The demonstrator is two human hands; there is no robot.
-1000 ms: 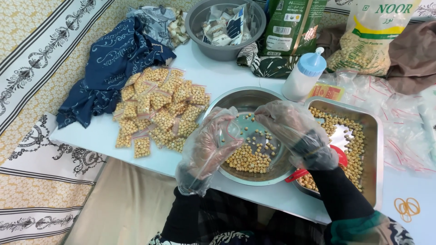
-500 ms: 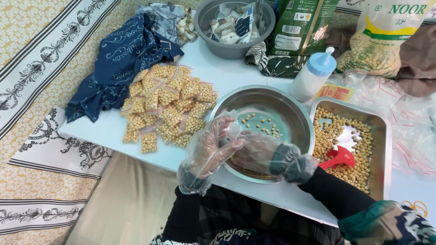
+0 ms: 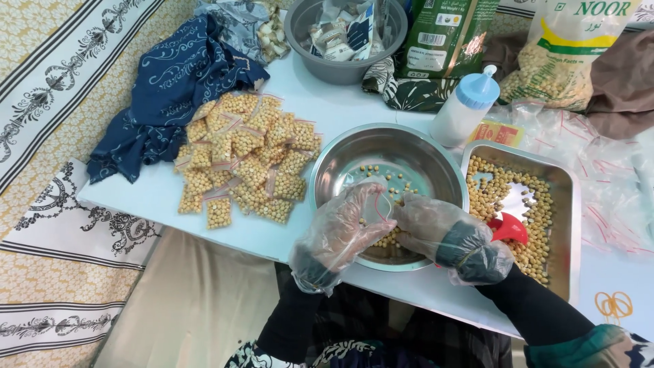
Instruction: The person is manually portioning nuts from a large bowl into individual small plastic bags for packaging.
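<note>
A blue cloth (image 3: 160, 88) lies bunched at the upper left of the frame, on the tabletop (image 3: 153, 194). Just right of it sits a heap of small packets (image 3: 242, 160) filled with chickpeas, touching one another. At top centre stands a grey tub (image 3: 300, 31) of scraps. In the middle of the frame is a steel bowl (image 3: 409, 146) with loose chickpeas (image 3: 388, 177) scattered in it.

Both hands wear clear plastic gloves and meet over the bowl's near rim. The left hand (image 3: 344, 228) is curled, and a small clear bag (image 3: 375, 204) with a red strip rests against its fingers. The right hand (image 3: 432, 225) is closed around the bag's right side, pinching it.

A white bottle (image 3: 463, 109) with a blue cap stands above the bowl's right edge. At centre right a steel tray (image 3: 565, 187) holds more chickpeas and a red scoop (image 3: 509, 228), just beside the right wrist. Empty bags (image 3: 599, 157) lie at the right.
</note>
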